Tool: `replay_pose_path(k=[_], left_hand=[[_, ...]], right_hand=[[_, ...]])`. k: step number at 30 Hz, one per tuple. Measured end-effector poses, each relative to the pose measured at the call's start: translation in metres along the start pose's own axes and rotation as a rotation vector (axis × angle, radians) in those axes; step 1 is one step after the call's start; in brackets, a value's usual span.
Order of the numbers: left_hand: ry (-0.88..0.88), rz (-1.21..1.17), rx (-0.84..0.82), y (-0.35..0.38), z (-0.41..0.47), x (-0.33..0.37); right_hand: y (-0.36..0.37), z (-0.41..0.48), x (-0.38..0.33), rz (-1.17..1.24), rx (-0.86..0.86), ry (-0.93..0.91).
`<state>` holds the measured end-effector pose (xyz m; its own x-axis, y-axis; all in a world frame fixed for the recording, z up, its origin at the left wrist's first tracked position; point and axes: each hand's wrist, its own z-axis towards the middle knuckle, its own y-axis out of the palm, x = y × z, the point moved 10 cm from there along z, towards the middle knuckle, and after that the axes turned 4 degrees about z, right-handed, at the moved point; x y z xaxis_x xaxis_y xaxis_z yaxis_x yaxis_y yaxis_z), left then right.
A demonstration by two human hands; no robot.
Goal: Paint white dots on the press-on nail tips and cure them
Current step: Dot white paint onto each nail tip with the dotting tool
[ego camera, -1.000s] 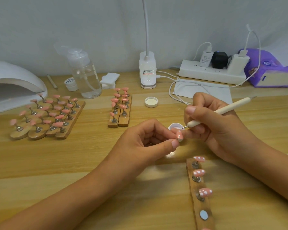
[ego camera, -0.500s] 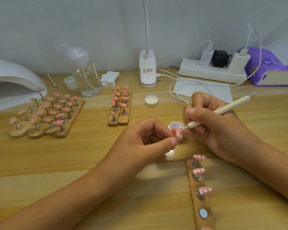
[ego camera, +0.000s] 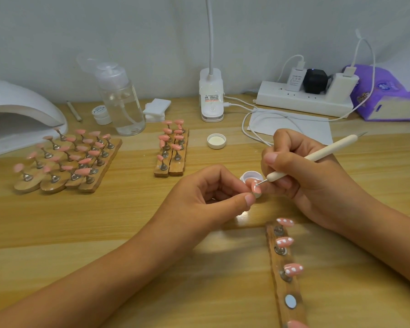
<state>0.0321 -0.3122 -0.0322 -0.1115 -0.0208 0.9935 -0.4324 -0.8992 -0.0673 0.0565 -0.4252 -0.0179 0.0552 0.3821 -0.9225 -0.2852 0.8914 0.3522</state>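
1. L hand (ego camera: 206, 197): thumb and forefinger pinch one pink nail tip (ego camera: 256, 188), other fingers curled in. Tip is held mid-frame just above the table (ego camera: 104, 221), between both hands.
2. R hand (ego camera: 313, 183): grips a white dotting pen (ego camera: 317, 156) pencil-style, thumb and forefinger near the lower end. Metal ball end touches the top of the held tip. A white mark shows on the tip beside it.
3. Small white pot (ego camera: 250, 176) sits just behind the held tip, partly hidden by fingers; contents can't be made out. Its likely lid (ego camera: 216, 141) lies open side up, further back.
4. Near R: wood strip (ego camera: 288, 290) w/ three pink tips carrying white dots (ego camera: 285, 241) on metal stands. One bare round disc (ego camera: 290, 301) below them. Another pink tip is cut off at the bottom edge.
5. Centre back: two wood strips side by side (ego camera: 172, 147), plain pink tips, no dots seen.
6. L side: cluster of wood bases (ego camera: 64, 159), many plain pink tips on stands.
7. Far L: white curing lamp (ego camera: 17, 107), partly out of frame.
8. Back row along the wall: pump bottle (ego camera: 121, 100), small jar (ego camera: 101, 113), white pads (ego camera: 156, 110), clip lamp base (ego camera: 211, 98), power strip (ego camera: 303, 100) w/ three plugs, purple tissue pack (ego camera: 386, 95).
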Motion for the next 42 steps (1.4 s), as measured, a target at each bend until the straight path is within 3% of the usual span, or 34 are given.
replay_pose_path(k=[42], left_hand=[[0.012, 0.041, -0.014, 0.0001, 0.0003, -0.0025]], right_hand=[[0.0002, 0.0008, -0.0005, -0.006, -0.027, -0.001]])
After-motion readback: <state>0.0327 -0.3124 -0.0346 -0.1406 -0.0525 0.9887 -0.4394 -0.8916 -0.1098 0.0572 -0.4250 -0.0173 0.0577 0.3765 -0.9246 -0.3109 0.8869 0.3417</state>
